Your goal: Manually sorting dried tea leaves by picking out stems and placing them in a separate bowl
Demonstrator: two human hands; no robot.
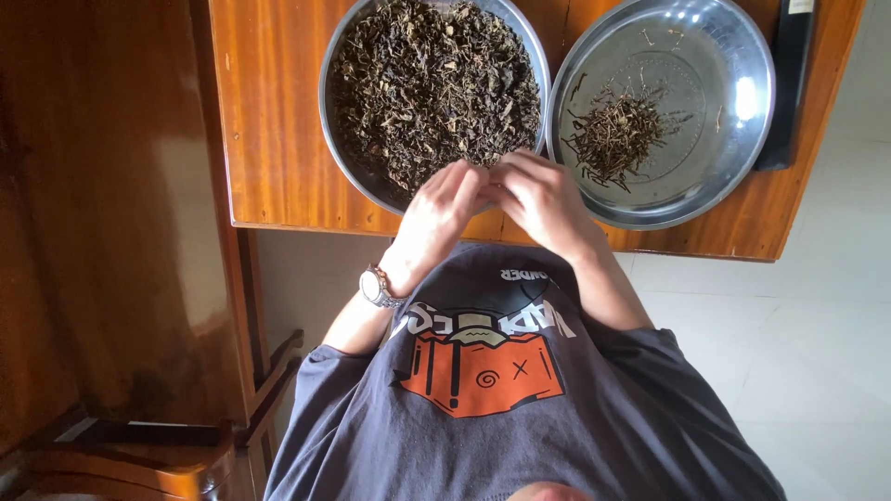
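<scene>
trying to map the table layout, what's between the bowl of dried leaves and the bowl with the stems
Nothing stands between them. In the head view the leaf bowl and the stem bowl sit rim to rim on the wooden table; both hands, left hand and right hand, meet just in front.

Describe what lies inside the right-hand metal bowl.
The right bowl holds a small pile of thin brown stems and a few stray bits. Its near rim is partly covered by the right hand.

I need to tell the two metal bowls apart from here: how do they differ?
The left bowl is heaped almost to its rim with dark dried leaves; the right bowl holds only a small pile of thin stems, most of its shiny bottom bare. Both hands meet at the left bowl's near edge; the right bowl is untouched. Both are round, shallow, steel bowls on the wooden table.
</scene>
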